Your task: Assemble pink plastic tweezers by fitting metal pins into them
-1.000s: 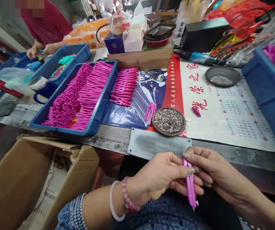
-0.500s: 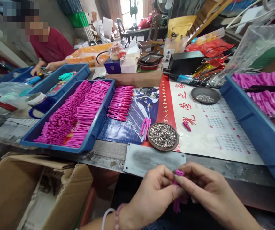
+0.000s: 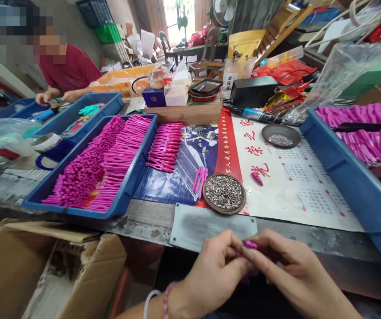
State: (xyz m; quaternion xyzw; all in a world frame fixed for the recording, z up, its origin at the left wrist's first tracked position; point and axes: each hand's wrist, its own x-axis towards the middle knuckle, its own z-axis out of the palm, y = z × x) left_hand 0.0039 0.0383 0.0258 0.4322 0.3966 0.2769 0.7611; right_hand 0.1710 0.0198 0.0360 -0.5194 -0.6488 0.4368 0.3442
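Note:
My left hand (image 3: 215, 274) and my right hand (image 3: 286, 270) meet low at the table's near edge, both pinching one small pink plastic piece (image 3: 250, 244); only its top end shows between the fingertips. Just beyond them lies a grey metal plate (image 3: 210, 223). Behind that stands a round dish of small metal pins (image 3: 224, 193), with a few loose pink pieces (image 3: 199, 178) to its left and one pink piece (image 3: 256, 178) to its right.
A blue tray of pink pieces (image 3: 90, 170) sits at left, a row of pink clips (image 3: 165, 146) beside it. Another blue bin of pink parts (image 3: 359, 159) is at right. A second pin dish (image 3: 280, 135) is farther back. An open cardboard box (image 3: 44, 270) lies below left. A person in red (image 3: 71, 73) works at far left.
A second ago the pink piece hung long below my fingers; now both hands have closed around it so only its top shows. The view has tilted up.

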